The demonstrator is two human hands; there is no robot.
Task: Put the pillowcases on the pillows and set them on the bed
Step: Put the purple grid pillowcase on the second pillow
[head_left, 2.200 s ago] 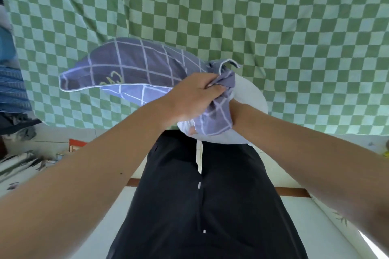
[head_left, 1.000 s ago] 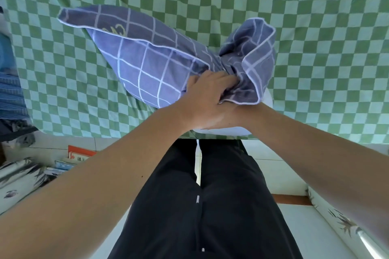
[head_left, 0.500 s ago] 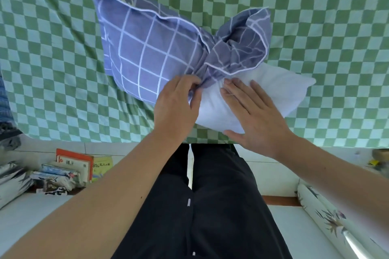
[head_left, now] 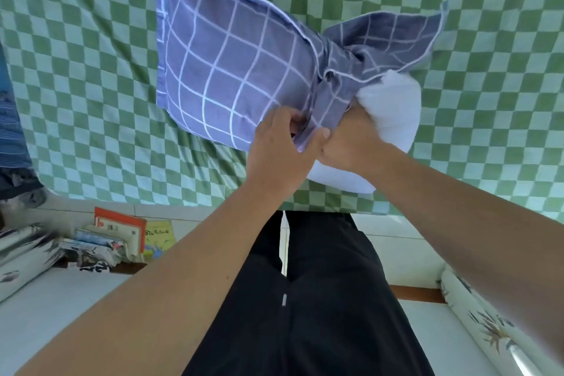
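While the left hand (head_left: pixel 279 146) pinches the pillowcase (head_left: pixel 232 70) opening, the right hand (head_left: pixel 351 143) clutches the white pillow (head_left: pixel 393 110) just right of it, above the checked bed (head_left: pixel 91 70). Most of the pillow is hidden inside the pillowcase, whose far corner is cut off.

Both my bare arms reach forward and meet in front of me, my left hand (head_left: pixel 280 146) curled with thumb and fingers pinched closed on cloth, my right hand (head_left: pixel 351 139) pressed against it, fingers dug in and hidden.
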